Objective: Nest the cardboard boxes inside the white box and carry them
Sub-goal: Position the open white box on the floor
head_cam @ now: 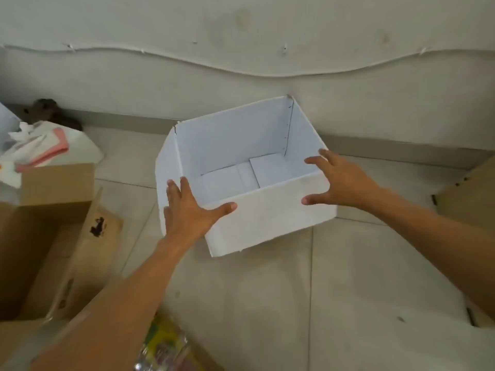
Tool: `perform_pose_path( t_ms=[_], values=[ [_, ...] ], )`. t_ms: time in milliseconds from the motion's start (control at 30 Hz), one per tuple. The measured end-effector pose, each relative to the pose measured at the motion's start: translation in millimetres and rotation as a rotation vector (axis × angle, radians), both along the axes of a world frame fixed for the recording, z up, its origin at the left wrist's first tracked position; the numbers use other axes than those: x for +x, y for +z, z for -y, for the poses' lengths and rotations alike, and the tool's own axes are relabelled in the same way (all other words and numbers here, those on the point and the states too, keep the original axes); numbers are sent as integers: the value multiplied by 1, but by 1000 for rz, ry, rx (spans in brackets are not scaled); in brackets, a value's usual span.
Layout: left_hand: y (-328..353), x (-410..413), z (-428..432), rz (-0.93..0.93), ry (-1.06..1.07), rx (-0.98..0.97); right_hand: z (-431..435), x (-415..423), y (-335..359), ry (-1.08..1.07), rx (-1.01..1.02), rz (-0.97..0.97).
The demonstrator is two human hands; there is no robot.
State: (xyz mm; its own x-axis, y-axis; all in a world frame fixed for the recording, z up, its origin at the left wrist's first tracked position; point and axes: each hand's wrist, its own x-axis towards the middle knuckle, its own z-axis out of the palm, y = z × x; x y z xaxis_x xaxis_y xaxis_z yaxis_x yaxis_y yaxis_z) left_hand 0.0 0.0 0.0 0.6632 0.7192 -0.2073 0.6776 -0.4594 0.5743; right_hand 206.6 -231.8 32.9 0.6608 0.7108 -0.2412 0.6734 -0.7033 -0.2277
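The white box [267, 218] stands open-topped and empty on the tiled floor, close to the wall, turned at an angle to me. My left hand [187, 212] lies spread over its near left corner, thumb on the front face. My right hand [340, 180] clasps the near right corner, thumb on the front face and fingers over the side. A brown cardboard box [45, 231] with its flaps open stands at the left. Another cardboard box [471, 194] shows at the right edge.
A white bag with pink cloth and crumpled paper [45, 148] lies behind the left cardboard box. Colourful plastic packaging [166, 346] sits at the bottom under my left forearm. A dark object [53, 113] rests against the wall's skirting. A cable [241, 70] runs along the wall.
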Motion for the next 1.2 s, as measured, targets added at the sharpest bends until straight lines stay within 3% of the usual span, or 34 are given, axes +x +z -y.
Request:
perform_pose_path(
  t_ms=[133, 267, 467, 567, 700, 933, 1200],
  values=[
    [-52, 12, -2, 50, 54, 49, -10, 33, -46, -6, -35, 71],
    [-85, 23, -11, 223, 85, 85, -15, 53, -79, -11, -37, 103],
    [-97, 39, -45, 357, 52, 193, -21, 33, -118, -31, 130, 427],
    [-94, 49, -76, 352, 20, 227, -25, 17, -124, -3, 203, 489],
    [-87, 67, -105, 306, 148, 230, -35, 0, -126, 108, 250, 523],
    [-81, 88, -136, 139, 104, 168, -63, -11, -126, 31, 242, 453],
    [-84, 78, -130, 134, 41, 194, -66, -13, -126, -14, 178, 461]
  ],
)
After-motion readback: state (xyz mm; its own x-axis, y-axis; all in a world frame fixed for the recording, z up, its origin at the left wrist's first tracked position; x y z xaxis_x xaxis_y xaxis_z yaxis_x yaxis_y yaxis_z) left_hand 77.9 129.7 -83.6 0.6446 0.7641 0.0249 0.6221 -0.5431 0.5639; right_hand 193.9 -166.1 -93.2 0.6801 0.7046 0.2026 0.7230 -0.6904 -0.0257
